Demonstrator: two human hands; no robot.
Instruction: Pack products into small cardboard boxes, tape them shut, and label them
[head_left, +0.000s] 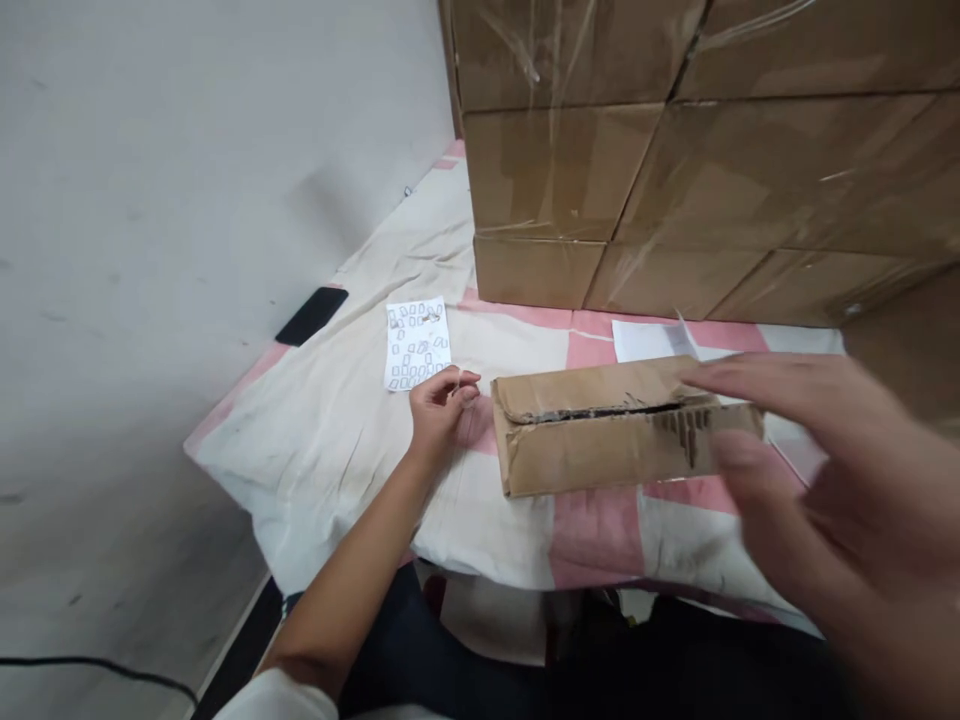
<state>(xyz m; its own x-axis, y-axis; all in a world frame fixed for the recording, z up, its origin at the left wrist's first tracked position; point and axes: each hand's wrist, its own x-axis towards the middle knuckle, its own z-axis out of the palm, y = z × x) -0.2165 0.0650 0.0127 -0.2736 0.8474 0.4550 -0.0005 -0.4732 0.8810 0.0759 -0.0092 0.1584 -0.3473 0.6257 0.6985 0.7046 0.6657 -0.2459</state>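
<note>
A small worn cardboard box (600, 440) with a torn top seam lies on a pink and white cloth (337, 450). My left hand (442, 405) rests on the cloth just left of the box, its fingers curled and pinched together; what they hold, if anything, is too small to see. Just beyond that hand lies a white sheet printed with small rectangles (417, 343). My right hand (832, 480) hovers close to the camera over the box's right end, blurred, with fingers stretched out and apart.
Large taped cardboard cartons (675, 150) are stacked at the back. A white paper (645, 340) lies behind the small box. A black flat object (311, 315) sits at the cloth's left edge by the grey wall. A black cable (90, 665) runs at lower left.
</note>
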